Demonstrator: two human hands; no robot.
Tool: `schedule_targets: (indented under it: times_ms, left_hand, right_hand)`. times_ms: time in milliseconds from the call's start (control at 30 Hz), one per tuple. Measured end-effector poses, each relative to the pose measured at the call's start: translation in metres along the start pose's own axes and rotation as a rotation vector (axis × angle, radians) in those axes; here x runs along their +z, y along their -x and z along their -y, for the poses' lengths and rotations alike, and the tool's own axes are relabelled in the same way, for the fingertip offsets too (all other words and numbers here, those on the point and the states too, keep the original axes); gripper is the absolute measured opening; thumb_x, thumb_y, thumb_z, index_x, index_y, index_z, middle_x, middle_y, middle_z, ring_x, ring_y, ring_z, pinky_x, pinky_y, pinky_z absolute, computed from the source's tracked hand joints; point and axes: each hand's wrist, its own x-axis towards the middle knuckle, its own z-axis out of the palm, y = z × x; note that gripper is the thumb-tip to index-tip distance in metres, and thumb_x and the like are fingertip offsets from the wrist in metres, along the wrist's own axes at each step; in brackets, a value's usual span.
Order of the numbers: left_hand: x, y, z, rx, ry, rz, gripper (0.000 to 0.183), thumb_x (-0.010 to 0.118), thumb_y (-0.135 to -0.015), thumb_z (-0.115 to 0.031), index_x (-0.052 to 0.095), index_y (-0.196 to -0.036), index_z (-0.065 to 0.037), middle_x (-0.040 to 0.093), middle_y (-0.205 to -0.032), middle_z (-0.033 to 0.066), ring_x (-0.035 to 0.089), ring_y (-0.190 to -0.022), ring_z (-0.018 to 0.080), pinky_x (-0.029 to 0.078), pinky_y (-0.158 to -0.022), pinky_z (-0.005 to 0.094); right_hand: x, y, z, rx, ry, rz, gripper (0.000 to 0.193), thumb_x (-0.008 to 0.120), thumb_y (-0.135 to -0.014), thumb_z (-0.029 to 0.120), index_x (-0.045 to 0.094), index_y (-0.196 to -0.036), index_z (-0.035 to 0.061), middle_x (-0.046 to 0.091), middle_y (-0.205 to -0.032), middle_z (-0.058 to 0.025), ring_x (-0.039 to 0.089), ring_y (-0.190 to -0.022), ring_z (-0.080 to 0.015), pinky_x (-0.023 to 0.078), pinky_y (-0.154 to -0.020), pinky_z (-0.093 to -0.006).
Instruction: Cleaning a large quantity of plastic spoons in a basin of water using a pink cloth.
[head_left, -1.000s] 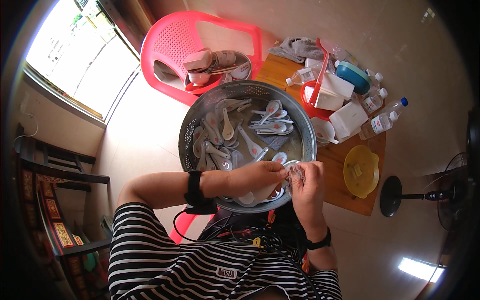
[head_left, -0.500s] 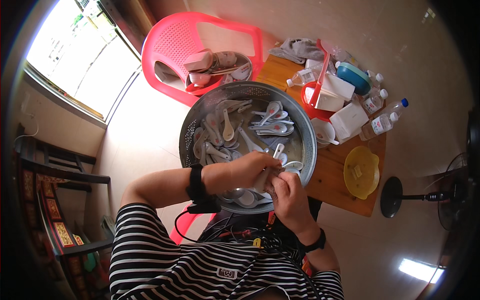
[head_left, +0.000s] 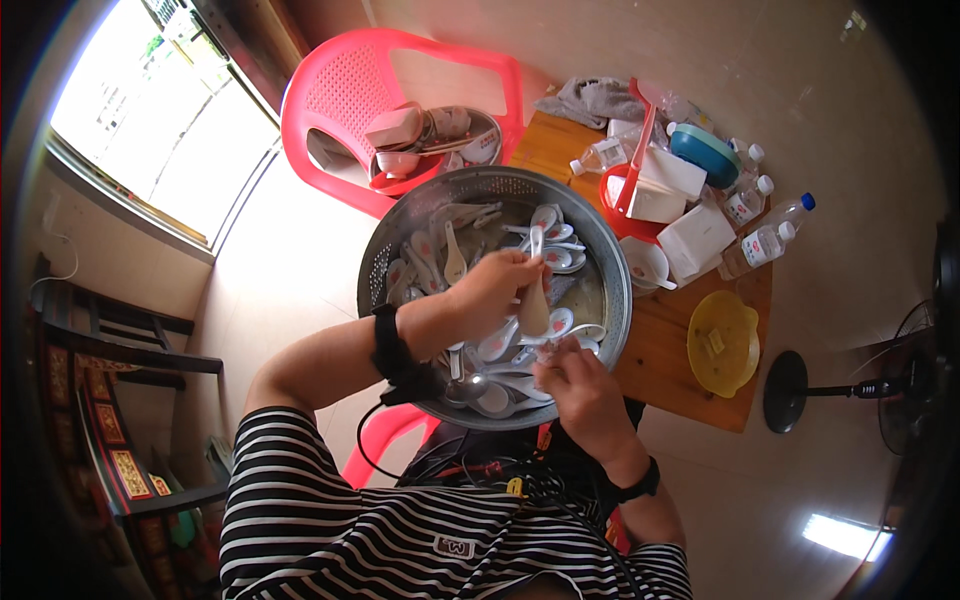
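A white ceramic soup spoon (head_left: pixel 535 312) is pinched by its handle in my left hand (head_left: pixel 492 290), its bowl hanging down over the middle of the basin. Just right of and below it is my right hand (head_left: pixel 582 395), apart from the spoon, its fingers curled together. What those fingers hold, if anything, I cannot make out. Under both hands stands a large grey metal basin (head_left: pixel 622 300) with a perforated rim. Many white spoons lie in it, several with red motifs (head_left: pixel 558 258). A metal spoon (head_left: pixel 465 390) rests near its front edge.
A pink plastic chair (head_left: pixel 345 85) behind the basin bears stacked bowls. The wooden table (head_left: pixel 650 370) at right carries a red ladle-like scoop (head_left: pixel 628 200), white boxes, plastic bottles (head_left: pixel 765 245) and a yellow dish (head_left: pixel 722 345). A black fan (head_left: pixel 785 390) stands farther right.
My hands, together half a second ago around the spoon, have come apart. The left has lifted the spoon up and away; the right has drawn slightly down.
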Motion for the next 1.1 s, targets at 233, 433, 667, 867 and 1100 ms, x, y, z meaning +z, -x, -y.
schedule_targets:
  times_ms: [233,433,667,867,1100]
  left_hand:
    - [-0.001,-0.038,-0.039,0.489,-0.922,-0.209,0.013,0.064,-0.098,-0.016,0.065,-0.102,-0.003,0.07,-0.095,0.0047,0.067,-0.09,0.0139,0.052,-0.08,0.0311]
    - [-0.032,-0.09,-0.017,0.763,-1.145,-0.016,0.015,0.064,-0.089,-0.006,0.064,-0.104,-0.006,0.07,-0.096,0.0139,0.068,-0.089,0.0348,0.053,-0.079,0.0374]
    - [-0.039,-0.094,-0.01,0.706,-1.357,0.101,0.017,0.066,-0.089,-0.007,0.064,-0.106,-0.006,0.069,-0.108,0.0152,0.067,-0.1,0.0352,0.053,-0.086,0.0374]
    - [-0.044,-0.069,-0.007,0.752,-1.317,0.04,0.045,0.054,-0.083,0.007,0.057,-0.124,-0.009,0.061,-0.123,0.0203,0.06,-0.112,0.0416,0.051,-0.092,0.0454]
    - [-0.087,-0.063,0.011,0.412,-1.619,-0.369,0.023,0.056,-0.088,-0.012,0.063,-0.108,-0.004,0.064,-0.111,0.0186,0.061,-0.107,0.0405,0.047,-0.095,0.0462]
  right_hand:
    - [0.003,0.009,-0.012,0.227,-0.232,-0.24,0.023,0.079,-0.079,0.001,0.073,-0.1,0.0019,0.06,-0.095,-0.0081,0.062,-0.083,-0.0247,0.053,-0.069,-0.0346]
    - [0.012,0.011,-0.014,0.24,-0.271,-0.238,0.024,0.079,-0.078,0.001,0.073,-0.102,0.0031,0.058,-0.094,-0.0072,0.062,-0.078,-0.0223,0.052,-0.066,-0.0334]
    - [0.013,0.013,-0.014,0.238,-0.248,-0.225,0.026,0.078,-0.078,0.001,0.072,-0.103,0.0038,0.057,-0.095,-0.0071,0.061,-0.081,-0.0239,0.052,-0.067,-0.0347]
    - [0.016,0.016,-0.015,0.256,-0.242,-0.215,0.029,0.078,-0.077,0.0,0.072,-0.104,0.0046,0.058,-0.096,-0.0072,0.061,-0.085,-0.0256,0.052,-0.072,-0.0366]
    - [0.015,0.016,-0.014,0.254,-0.228,-0.215,0.03,0.078,-0.076,-0.001,0.072,-0.104,0.0047,0.058,-0.097,-0.0076,0.061,-0.087,-0.0264,0.052,-0.073,-0.0366]
